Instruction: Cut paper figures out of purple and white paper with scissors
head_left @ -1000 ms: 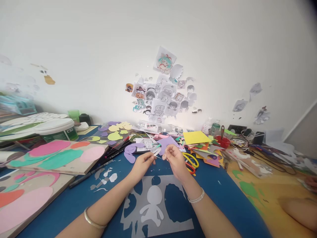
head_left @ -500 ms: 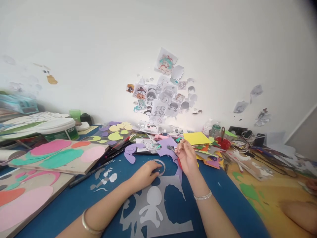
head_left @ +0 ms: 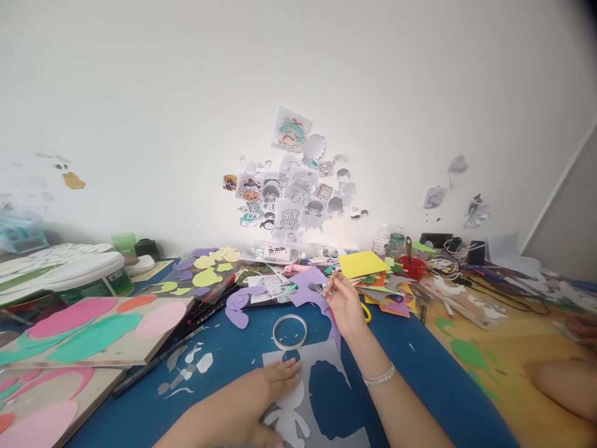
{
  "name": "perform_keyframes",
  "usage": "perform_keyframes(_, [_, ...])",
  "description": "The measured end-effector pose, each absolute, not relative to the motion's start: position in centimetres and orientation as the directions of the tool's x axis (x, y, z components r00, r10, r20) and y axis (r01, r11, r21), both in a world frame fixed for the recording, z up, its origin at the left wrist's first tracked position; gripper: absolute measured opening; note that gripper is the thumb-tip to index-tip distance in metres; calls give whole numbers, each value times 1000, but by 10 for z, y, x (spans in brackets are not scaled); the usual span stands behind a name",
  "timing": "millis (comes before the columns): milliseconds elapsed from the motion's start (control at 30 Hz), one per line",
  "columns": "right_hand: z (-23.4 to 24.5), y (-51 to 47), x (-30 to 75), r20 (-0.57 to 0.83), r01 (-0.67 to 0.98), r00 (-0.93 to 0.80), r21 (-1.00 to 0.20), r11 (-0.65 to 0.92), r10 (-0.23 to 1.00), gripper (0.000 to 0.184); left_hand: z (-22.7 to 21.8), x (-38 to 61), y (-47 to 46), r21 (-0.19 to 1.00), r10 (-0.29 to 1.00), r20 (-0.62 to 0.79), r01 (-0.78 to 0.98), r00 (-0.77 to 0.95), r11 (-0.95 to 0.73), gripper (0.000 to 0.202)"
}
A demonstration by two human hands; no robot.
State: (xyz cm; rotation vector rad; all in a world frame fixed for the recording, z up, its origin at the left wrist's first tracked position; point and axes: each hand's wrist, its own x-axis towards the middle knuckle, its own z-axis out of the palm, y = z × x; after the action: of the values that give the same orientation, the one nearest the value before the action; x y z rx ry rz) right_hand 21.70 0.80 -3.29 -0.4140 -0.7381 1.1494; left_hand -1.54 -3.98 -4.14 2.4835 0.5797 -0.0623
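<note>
My left hand (head_left: pixel 268 389) lies with fingers stretched out over a white paper figure cutout (head_left: pixel 289 420), covering its upper part. Beneath is a pale grey sheet (head_left: pixel 321 351) with large holes cut in it. Just beyond my left fingertips a silvery ring (head_left: pixel 290 346), perhaps a bangle or thin tape roll, lies on the table. My right hand (head_left: pixel 346 306) is raised with fingers pinched on a thin metal tool that looks like tweezers (head_left: pixel 318 288). The tool's tips are in front of a purple paper offcut (head_left: pixel 305 286). Part of a yellow handle (head_left: pixel 367 313) shows behind that hand.
Purple cut shapes (head_left: pixel 240 308) and pale scraps (head_left: pixel 189 364) lie to the left. Boards with coloured paper shapes (head_left: pixel 100 330) and a white-lidded tub (head_left: pixel 93 274) stand farther left. A coloured paper stack (head_left: pixel 366 267) is at right. Another person's arm (head_left: pixel 564 389) rests at the far right.
My left hand has left the ring and come back toward me, onto the paper figure. My right hand keeps its pinch on the tool. The whole view has shifted slightly.
</note>
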Motion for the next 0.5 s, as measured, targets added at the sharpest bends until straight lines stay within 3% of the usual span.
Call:
perform_keyframes(200, [-33, 8, 217, 274, -683, 237, -635, 360, 932, 16, -39, -8, -49, 531, 395, 29, 321, 918, -784, 36])
perform_keyframes(267, [-33, 9, 217, 273, -680, 247, -635, 367, 930, 18, -37, -8, -48, 534, 410, 46, 324, 911, -781, 34])
perform_keyframes(400, [-34, 9, 218, 270, -690, 263, -619, 376, 926, 20, -37, -17, -40, 558, 350, -5, 293, 937, -776, 53])
perform_keyframes(500, [-33, 8, 217, 272, -705, 250, -607, 367, 929, 19, -40, -24, -34, 600, 315, -9, 257, 949, -757, 45])
